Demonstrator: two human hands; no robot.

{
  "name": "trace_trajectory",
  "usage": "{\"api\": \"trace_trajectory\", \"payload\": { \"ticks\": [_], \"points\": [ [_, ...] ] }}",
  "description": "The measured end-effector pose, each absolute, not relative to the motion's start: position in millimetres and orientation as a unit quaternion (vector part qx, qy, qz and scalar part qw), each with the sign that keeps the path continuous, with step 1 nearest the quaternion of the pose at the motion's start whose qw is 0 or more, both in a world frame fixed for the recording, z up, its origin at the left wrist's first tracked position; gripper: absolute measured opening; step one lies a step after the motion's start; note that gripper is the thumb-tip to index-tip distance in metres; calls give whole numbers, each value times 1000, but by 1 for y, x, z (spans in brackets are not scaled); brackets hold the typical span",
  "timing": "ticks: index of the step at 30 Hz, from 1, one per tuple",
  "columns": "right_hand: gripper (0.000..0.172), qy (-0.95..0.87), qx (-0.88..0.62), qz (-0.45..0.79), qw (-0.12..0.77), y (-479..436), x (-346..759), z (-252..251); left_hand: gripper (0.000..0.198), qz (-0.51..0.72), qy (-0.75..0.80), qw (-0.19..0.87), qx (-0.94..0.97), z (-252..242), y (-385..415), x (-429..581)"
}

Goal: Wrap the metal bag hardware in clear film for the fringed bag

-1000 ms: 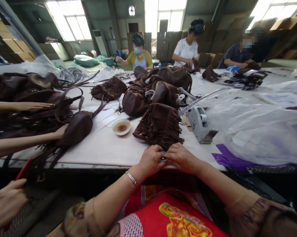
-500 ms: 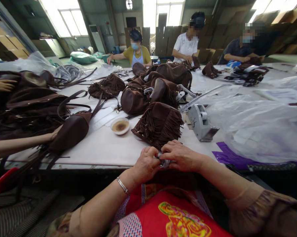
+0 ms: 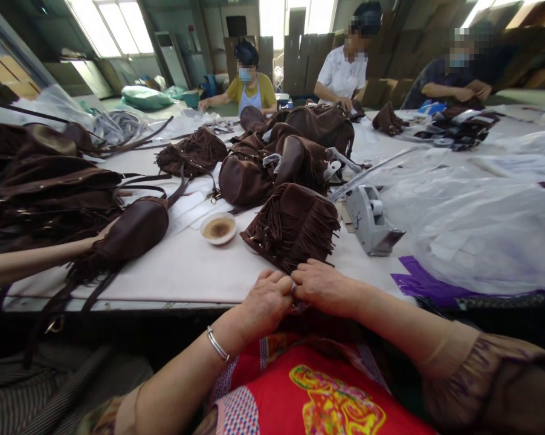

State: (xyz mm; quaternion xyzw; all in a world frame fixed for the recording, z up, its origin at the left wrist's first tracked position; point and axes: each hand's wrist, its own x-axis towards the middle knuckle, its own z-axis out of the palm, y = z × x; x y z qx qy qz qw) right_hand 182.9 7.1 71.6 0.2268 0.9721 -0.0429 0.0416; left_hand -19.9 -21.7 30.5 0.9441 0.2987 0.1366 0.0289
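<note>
My left hand (image 3: 266, 301) and my right hand (image 3: 323, 286) meet at the near edge of the white table (image 3: 195, 272), fingers curled together over something small that they hide. Just beyond them lies a brown fringed suede bag (image 3: 293, 225). A silver bracelet (image 3: 217, 344) circles my left wrist.
A small dish of brown liquid (image 3: 218, 228) and a grey tape dispenser (image 3: 367, 219) flank the bag. More brown bags (image 3: 263, 163) are heaped mid-table and at left. A co-worker's forearm (image 3: 32, 258) holds a bag (image 3: 127, 232). Clear plastic sheeting (image 3: 476, 223) covers the right. Three people work at the far side.
My two hands have drawn closer and closed over the small shiny piece that showed between them before. The other hands at the left have gone out of view.
</note>
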Motion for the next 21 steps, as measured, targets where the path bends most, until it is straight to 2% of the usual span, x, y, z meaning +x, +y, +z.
{"api": "trace_trajectory", "payload": {
  "ticks": [7,11,13,17,21],
  "points": [
    [32,960,279,-26,-4,9,189,70,2,126,331,19,935,55,-18,-19],
    [37,955,296,-21,-7,10,190,65,32,155,399,78,900,52,-23,-13],
    [40,954,300,-24,-9,10,191,60,37,178,432,95,879,44,-26,-7],
    [50,952,304,-28,-23,11,195,53,17,193,473,101,854,28,-27,3],
    [49,950,308,-26,-43,9,199,49,11,174,471,104,858,23,-24,7]
  ]
}}
